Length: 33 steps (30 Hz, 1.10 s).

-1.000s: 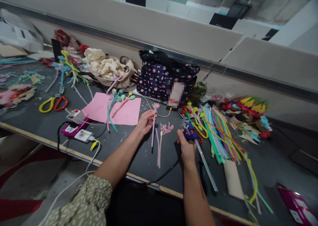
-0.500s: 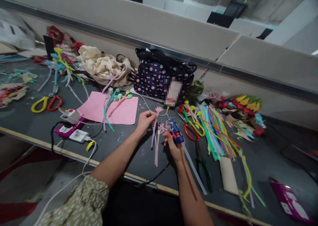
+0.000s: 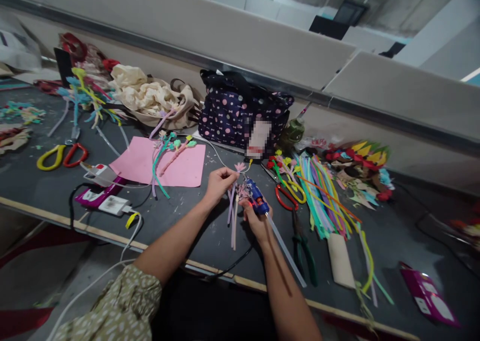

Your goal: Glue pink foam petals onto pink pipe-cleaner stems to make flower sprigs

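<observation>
At the middle of the dark table (image 3: pixel 52 191) in the head view, the left hand (image 3: pixel 217 183) pinches a lilac pipe-cleaner flower (image 3: pixel 233 193) by its stem, while the right hand (image 3: pixel 255 220) grips a blue glue gun (image 3: pixel 257 201), nozzle beside that flower, just left of red-handled scissors (image 3: pixel 285 200)

A single view, from a camera on the person's head, looks forward and down along both forearms. It sits close: the left hand (image 3: pixel 218 183) and right hand (image 3: pixel 255 220) meet near the middle of the frame, over the table (image 3: pixel 52 191). The table's near edge runs slantwise below the hands, so the view is tilted. Beyond the hands, a grey partition (image 3: pixel 240 36) closes off the far side.
</observation>
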Each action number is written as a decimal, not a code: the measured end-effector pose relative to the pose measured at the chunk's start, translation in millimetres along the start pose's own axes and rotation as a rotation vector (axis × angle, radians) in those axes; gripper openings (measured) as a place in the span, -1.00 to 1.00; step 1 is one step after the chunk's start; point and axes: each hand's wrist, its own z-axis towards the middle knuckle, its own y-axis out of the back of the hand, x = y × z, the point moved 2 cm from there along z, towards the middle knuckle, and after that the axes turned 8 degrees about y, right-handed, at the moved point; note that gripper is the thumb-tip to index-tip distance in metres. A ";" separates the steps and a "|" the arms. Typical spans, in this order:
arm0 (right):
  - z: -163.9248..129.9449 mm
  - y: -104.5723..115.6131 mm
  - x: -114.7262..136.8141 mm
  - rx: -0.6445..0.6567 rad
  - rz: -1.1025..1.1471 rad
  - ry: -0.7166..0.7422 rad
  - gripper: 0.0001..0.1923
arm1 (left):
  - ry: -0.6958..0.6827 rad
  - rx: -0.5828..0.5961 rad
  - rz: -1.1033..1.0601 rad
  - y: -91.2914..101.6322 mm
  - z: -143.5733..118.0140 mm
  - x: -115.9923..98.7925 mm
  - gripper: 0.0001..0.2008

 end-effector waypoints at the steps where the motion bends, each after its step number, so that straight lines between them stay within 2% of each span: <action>1: 0.1 -0.2 0.6 -0.002 0.000 -0.005 -0.62 | 0.002 0.003 -0.003 -0.3 -0.1 0.5 -0.75; 13: 3.9 0.7 21.7 0.001 0.067 -0.093 -0.56 | 0.012 0.025 0.006 -3.8 -3.1 0.1 -0.73; 33: 3.9 0.4 19.7 -0.019 0.041 -0.145 -0.56 | 0.030 0.028 0.005 -4.5 -4.9 0.6 -0.70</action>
